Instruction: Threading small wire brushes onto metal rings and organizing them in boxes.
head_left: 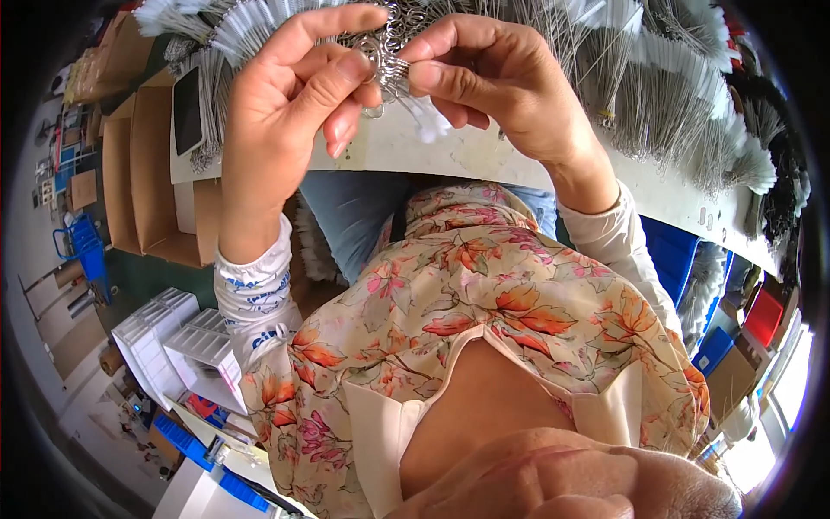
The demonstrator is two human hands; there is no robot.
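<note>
My left hand (290, 95) and my right hand (501, 78) meet over the near edge of the white table (519, 157). Between thumb and fingers, my left hand pinches a shiny metal ring (370, 54); its index finger is stretched out above. The thumb and index finger of my right hand close on the looped wire ends of a small bunch of thin wire brushes (425, 117), whose white bristle tips hang below, blurred. The loops and the ring touch, and fingertips hide part of them. More metal rings (399, 24) lie just beyond.
Bundles of white-bristled wire brushes (683, 112) cover the table's far side and right. A dark phone (188, 111) stands at the left edge, by open cardboard boxes (156, 186). White plastic crates (156, 333) stand lower left; a blue bin (666, 246) is under the table's right.
</note>
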